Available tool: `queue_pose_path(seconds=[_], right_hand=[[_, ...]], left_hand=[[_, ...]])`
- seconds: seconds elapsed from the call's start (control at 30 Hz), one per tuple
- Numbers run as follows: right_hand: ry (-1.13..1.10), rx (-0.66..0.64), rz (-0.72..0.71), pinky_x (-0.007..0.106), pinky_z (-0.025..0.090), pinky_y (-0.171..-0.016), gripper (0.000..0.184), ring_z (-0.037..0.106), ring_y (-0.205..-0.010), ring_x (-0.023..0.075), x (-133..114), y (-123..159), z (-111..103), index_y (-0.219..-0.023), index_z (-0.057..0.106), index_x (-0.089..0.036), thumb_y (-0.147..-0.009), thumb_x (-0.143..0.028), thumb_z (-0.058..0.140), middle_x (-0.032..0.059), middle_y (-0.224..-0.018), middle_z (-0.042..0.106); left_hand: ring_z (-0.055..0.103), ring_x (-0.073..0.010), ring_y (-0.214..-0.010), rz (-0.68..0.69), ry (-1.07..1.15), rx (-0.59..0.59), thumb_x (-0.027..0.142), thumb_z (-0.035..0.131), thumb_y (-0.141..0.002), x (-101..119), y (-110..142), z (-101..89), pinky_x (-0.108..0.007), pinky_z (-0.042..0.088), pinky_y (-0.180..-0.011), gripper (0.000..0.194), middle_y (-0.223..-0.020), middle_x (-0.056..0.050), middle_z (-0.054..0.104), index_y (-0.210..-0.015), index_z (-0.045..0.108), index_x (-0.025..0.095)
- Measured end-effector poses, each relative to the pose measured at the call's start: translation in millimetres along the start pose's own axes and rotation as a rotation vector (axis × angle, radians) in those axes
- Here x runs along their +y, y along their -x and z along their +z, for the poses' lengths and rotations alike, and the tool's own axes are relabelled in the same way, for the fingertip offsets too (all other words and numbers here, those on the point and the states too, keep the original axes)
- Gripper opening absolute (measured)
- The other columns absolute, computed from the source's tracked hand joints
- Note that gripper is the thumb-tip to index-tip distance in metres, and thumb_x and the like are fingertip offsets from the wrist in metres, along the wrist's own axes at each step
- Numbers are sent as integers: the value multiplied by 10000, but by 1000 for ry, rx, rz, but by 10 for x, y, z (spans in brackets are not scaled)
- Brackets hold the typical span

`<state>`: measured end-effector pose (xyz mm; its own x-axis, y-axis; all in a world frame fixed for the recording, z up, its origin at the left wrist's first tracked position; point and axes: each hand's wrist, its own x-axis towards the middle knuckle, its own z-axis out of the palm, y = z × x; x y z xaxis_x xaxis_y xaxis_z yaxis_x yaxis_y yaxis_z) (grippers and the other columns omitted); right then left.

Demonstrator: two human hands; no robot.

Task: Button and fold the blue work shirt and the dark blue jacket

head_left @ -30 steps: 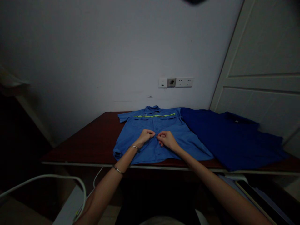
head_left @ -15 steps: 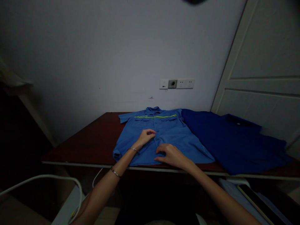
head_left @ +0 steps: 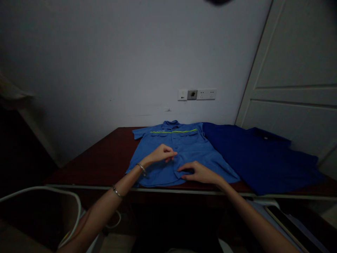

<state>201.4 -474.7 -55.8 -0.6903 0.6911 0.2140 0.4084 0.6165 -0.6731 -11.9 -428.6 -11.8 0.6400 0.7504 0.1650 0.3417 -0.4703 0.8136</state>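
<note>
A light blue short-sleeved work shirt [head_left: 158,172] lies front up on the table, its collar toward the wall. A yellow-green stripe crosses its chest above the pockets. My left hand [head_left: 163,153] is over the buttoned middle, fingers curled in and thumb pointing right along them. Whatever is between those fingers, if anything, cannot be made out. Lower and to the right, my right hand [head_left: 200,173] rests at the shirt's lower front, thumb and forefinger apart with a gap between them. Two bracelets circle my left forearm.
Darker blue clothing [head_left: 263,161] lies right of the shirt and reaches the front edge of the red-brown table [head_left: 97,158]. Wall sockets [head_left: 206,94] sit behind. A white cable [head_left: 52,189] loops at lower left. A pale panelled door [head_left: 289,102] stands at right.
My left hand has turned, its fingers curling further in and its thumb stretching right. My right hand has shifted slightly right. The shirt's lower left corner has changed shape.
</note>
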Motion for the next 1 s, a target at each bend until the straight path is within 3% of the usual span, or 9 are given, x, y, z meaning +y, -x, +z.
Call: queue_pose_path(seconds=[0.1,0.23,0.4,0.53,0.73,1.0], right_hand=[[-122,85,74,271,440,-737,340,591,-823,184,101,-22,-22,-983,658,-170,-754,-395,546,34,-921,671],[-206,251,149,245,416,-640,319,562,-703,152,256,-60,-22,-847,661,-141,-746,-417,538,23,-773,653],[-313,395,183,203,343,-507,260,485,-543,98,365,-95,18,-791,591,-141,-715,-388,560,-30,-595,562],[-391,475,206,192,306,-467,253,437,-477,77,367,-117,42,-822,567,-140,-675,-346,580,-58,-531,519],[-497,555,265,209,367,-493,307,493,-499,96,349,-128,65,-859,607,-128,-629,-331,589,-31,-558,579],[-526,790,233,223,408,-512,319,552,-552,127,200,-238,132,-838,631,-112,-601,-324,600,28,-649,646]], left_hand=[[444,-64,-426,-33,15,-155,417,544,-744,75,80,-17,-187,336,-466,362,-449,9,512,-557,604,113],[512,-83,-517,-48,-74,-310,361,568,-737,71,125,50,-187,377,-529,264,-558,-10,591,-692,665,120],[540,-88,-599,60,-357,-359,285,639,-683,-8,122,234,-162,369,-557,205,-653,9,623,-844,675,166],[536,-87,-596,110,-512,-313,238,623,-691,-43,126,324,-160,361,-550,192,-683,8,627,-867,671,178],[558,-103,-642,179,-587,-236,161,561,-694,-20,211,363,-173,385,-601,188,-769,-21,647,-848,671,167],[578,-120,-698,156,-461,236,148,520,-724,-90,224,417,-200,412,-679,152,-768,-16,657,-788,657,161]])
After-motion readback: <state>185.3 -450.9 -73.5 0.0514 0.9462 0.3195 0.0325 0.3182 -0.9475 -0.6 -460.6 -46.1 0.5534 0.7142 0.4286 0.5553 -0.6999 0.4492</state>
